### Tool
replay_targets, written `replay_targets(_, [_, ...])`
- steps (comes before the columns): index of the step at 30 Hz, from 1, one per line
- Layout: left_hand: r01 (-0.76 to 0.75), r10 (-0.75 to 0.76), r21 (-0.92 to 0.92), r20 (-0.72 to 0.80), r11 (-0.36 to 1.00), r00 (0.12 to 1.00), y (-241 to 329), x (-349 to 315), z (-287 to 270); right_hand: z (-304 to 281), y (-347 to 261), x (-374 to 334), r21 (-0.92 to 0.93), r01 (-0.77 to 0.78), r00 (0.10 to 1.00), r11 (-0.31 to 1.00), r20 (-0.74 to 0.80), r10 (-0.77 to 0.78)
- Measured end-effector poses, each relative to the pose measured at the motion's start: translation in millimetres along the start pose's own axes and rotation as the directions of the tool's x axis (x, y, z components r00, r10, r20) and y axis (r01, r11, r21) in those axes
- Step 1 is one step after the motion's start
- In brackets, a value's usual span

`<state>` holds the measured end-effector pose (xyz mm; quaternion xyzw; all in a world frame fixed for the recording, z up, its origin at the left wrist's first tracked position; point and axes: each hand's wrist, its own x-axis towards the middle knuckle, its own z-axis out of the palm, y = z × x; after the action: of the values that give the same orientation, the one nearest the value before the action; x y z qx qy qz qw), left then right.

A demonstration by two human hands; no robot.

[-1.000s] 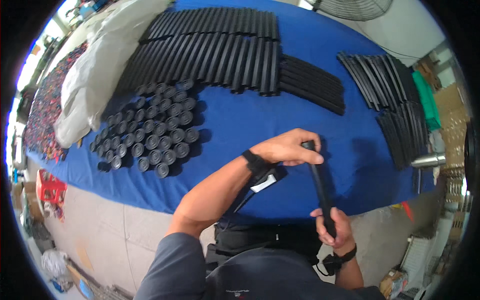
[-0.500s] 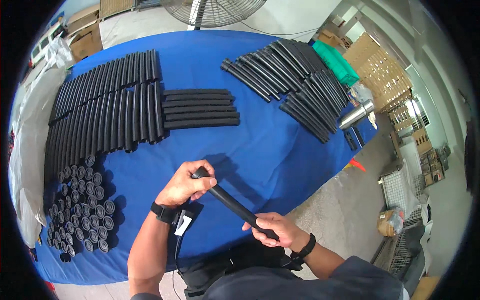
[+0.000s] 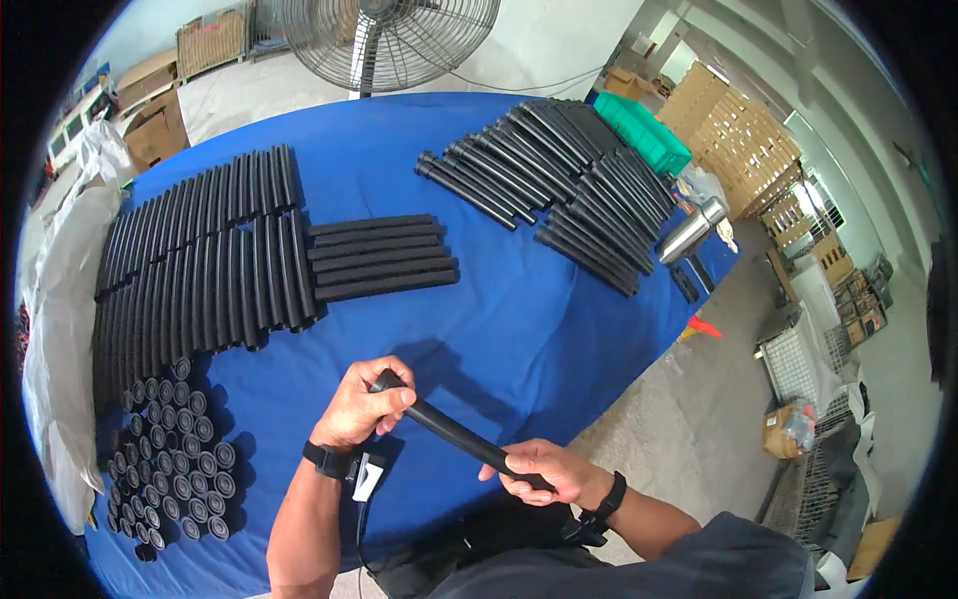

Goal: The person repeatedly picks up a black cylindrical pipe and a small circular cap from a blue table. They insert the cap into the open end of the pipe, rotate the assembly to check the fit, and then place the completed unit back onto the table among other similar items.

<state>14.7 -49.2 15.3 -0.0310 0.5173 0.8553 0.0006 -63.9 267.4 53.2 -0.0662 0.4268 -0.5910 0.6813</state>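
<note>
A black tube (image 3: 454, 431) slants between my two hands above the near side of the blue-covered table (image 3: 399, 329). My left hand (image 3: 361, 401) is closed round its upper-left end, thumb lying along the top; a cap seems to sit at that end, though my fingers partly cover it. Around the lower-right end wraps my right hand (image 3: 551, 471), close to my body. Left of my left hand stand several round black caps (image 3: 185, 459) with grey rings. Beyond them, long rows of black tubes (image 3: 200, 250) lie side by side, with a few tubes (image 3: 384, 258) laid crosswise.
At the far right lie stacked black tubes with wider ends (image 3: 559, 180), near a green bin (image 3: 642, 133) and a steel flask (image 3: 693, 232). White plastic sheeting (image 3: 70, 349) covers the left edge. A large fan (image 3: 384, 40) stands behind the table; a wire cage (image 3: 798, 369) is at right.
The view has tilted up a little, so the table and its contents sit lower in the picture. Both hands keep the same hold on the tube.
</note>
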Motion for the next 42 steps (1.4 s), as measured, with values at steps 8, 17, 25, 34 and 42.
replay_targets(8, [0.033, -0.033, 0.026, -0.014, 0.999, 0.999, 4.4, -0.4, 4.1, 2.5, -3.6, -1.7, -0.032, -0.010, 0.999, 0.999, -0.045, 0.009])
replay_targets(17, [0.097, -0.099, 0.132, 0.011, 0.987, 0.995, 8.1, 0.3, 8.4, 22.8, -12.5, -11.2, -0.584, 0.002, 0.947, 0.811, -0.259, -0.189])
replay_targets(25, [0.069, -0.074, 0.127, 0.036, 0.989, 0.997, 8.5, -1.0, 10.4, 1.3, -1.0, -6.0, -0.155, -0.022, 0.997, 0.988, -0.077, 0.010])
replay_targets(34, [0.100, -0.101, 0.128, 0.004, 0.987, 0.995, 11.6, -1.5, 14.1, 6.1, -4.0, -7.6, -0.326, -0.029, 0.981, 0.945, -0.192, -0.036])
replay_targets(42, [0.024, -0.031, 0.081, 0.079, 0.996, 0.996, 8.3, -1.1, 12.0, -3.7, -1.7, -9.0, 0.067, -0.056, 0.987, 0.996, 0.153, 0.045])
